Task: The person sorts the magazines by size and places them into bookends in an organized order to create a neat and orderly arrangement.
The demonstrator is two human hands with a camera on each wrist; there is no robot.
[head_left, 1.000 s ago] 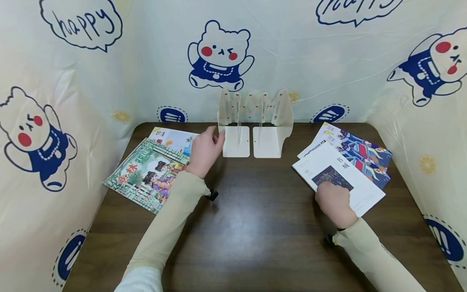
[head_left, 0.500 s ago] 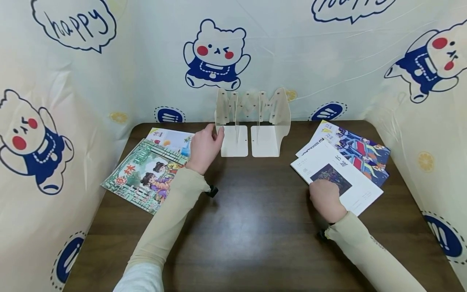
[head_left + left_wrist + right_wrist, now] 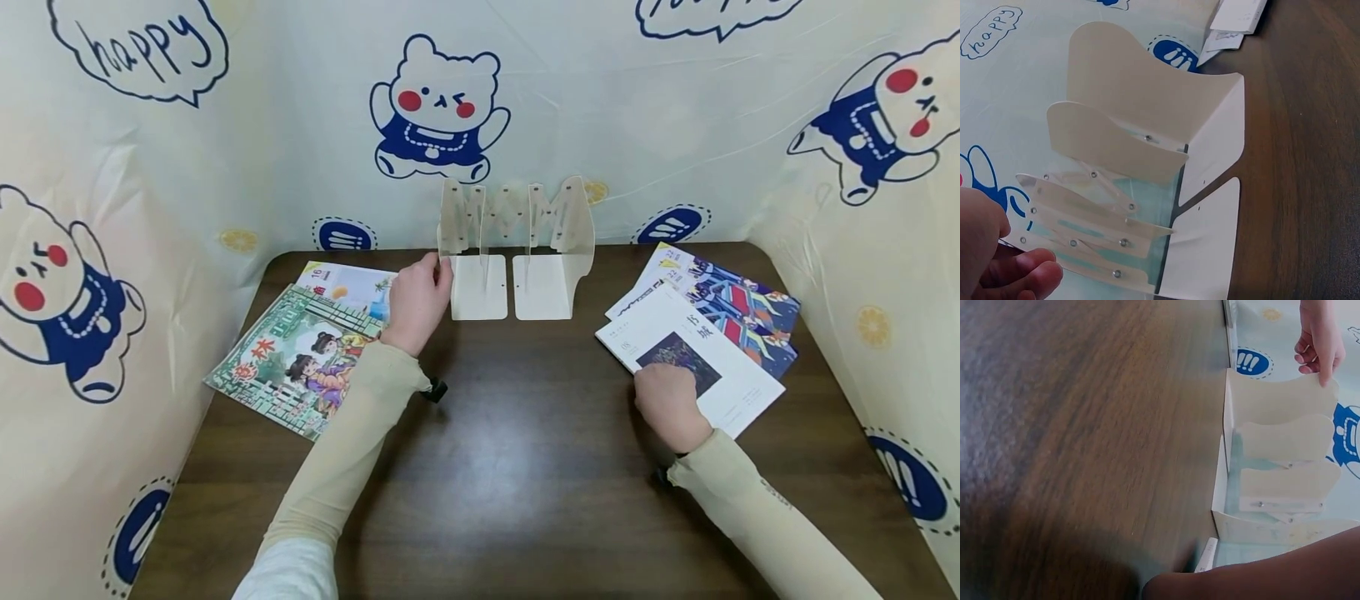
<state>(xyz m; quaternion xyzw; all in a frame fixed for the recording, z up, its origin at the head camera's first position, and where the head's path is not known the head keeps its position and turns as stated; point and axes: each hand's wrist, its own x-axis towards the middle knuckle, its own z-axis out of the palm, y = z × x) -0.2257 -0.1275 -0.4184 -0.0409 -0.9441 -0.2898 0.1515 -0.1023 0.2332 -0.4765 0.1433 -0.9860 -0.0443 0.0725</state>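
A white metal expandable bookend stands at the back of the table, with upright plates joined by crossed, riveted bars. My left hand pinches its left end plate at the rear edge. The left wrist view shows the thumb and fingers of that left hand at the plate's edge, beside the bars. On the right, my right hand curls over the near-left edge of a white book with a dark cover picture; the fingertips are hidden. Under it lies a blue illustrated book.
To the left, a green magazine with two drawn figures overlaps a pale book. The dark wooden table reaches to a patterned curtain at the back and both sides.
My right hand has shifted slightly left along the white book's edge. My left hand stays at the bookend's left plate. The head view has shifted a little; the books and bookend appear unmoved.
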